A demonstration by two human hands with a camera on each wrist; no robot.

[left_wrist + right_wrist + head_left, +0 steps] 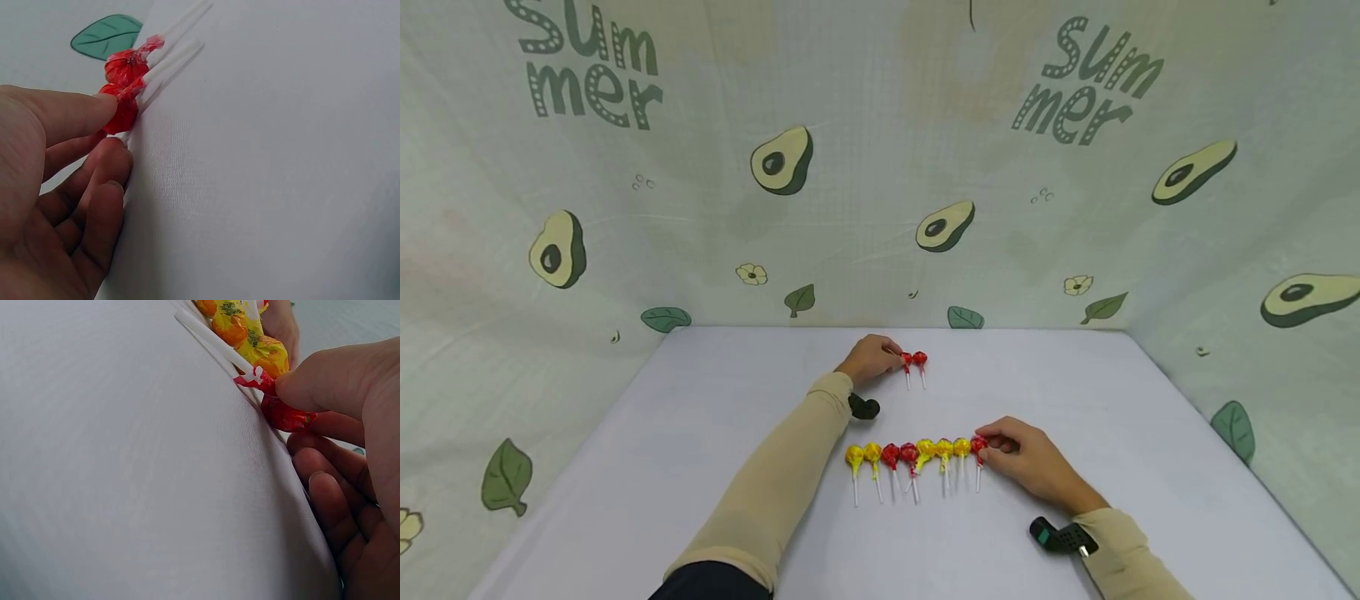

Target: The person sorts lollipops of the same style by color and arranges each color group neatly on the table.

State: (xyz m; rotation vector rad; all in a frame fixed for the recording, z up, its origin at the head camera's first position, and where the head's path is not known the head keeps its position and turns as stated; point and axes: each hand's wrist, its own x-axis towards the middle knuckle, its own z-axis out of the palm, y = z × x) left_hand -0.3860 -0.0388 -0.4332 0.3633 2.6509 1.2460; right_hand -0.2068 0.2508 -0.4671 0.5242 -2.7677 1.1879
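At the far side of the table my left hand point(871, 358) pinches the left one of two red lollipops point(122, 112) between thumb and finger. The other red lollipop point(921, 358) lies right beside it, both white sticks toward me. Nearer, my right hand point(1030, 458) pinches the head of a red lollipop point(284, 414) at the right end of a row. Next to that one comes a yellow lollipop point(962, 447), and the row goes on leftward with two red lollipops in the middle and several yellow ones, sticks toward me.
A white cloth covers the table point(1000, 550). Behind it hangs a printed curtain point(865, 275) with avocados and leaves, which also runs along both sides. Dark camera straps point(1063, 536) sit on the wrists.
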